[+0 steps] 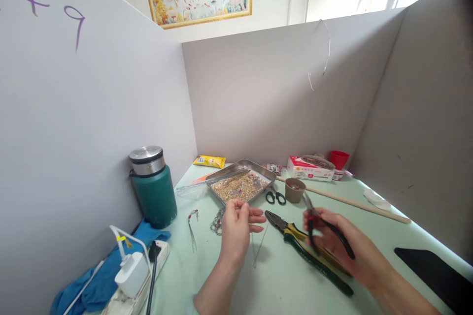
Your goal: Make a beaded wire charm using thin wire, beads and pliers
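Observation:
My left hand (236, 229) is over the middle of the table, thumb and forefinger pinched together and the other fingers stretched out. What the pinch holds is too small to tell. Just below those fingers shows a thin bent wire (254, 258); whether it is held or lies on the table is unclear. My right hand (342, 236) grips small black-handled pliers (312, 216), their jaws pointing up and away. Under them lie large combination pliers (301, 251) with green and yellow handles. A beaded wire chain (216, 222) is partly hidden by my left hand.
Behind my hands are a metal tray (221, 197) of small gold beads, scissors (276, 197) and a brown cup (294, 192). A wooden stick (362, 203) lies at right. A green flask (154, 197) and power strip (160, 258) stand at left. Partitions enclose the table.

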Demonstrator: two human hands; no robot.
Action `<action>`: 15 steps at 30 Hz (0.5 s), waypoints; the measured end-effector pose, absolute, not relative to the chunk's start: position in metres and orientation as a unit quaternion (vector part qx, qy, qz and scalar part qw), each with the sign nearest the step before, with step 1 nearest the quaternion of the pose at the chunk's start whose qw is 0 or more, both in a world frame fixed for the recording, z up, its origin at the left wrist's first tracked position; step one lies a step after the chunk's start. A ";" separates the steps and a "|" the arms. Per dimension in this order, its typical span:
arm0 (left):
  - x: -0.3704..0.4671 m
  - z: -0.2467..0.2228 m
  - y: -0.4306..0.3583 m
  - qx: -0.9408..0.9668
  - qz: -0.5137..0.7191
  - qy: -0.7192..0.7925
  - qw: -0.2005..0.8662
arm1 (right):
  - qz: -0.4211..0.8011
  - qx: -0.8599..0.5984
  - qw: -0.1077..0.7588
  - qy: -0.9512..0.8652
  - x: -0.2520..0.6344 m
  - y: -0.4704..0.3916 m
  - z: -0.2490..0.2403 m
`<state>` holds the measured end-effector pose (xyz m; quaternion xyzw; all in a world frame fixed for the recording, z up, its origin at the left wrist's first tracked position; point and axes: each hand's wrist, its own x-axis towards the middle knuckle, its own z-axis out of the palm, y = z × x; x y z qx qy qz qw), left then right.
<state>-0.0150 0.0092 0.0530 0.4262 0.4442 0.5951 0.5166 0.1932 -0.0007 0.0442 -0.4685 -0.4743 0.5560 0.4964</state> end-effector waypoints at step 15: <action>-0.010 0.038 0.003 0.361 0.604 0.467 0.536 | 0.696 -0.388 0.447 -0.406 0.128 -0.029 0.020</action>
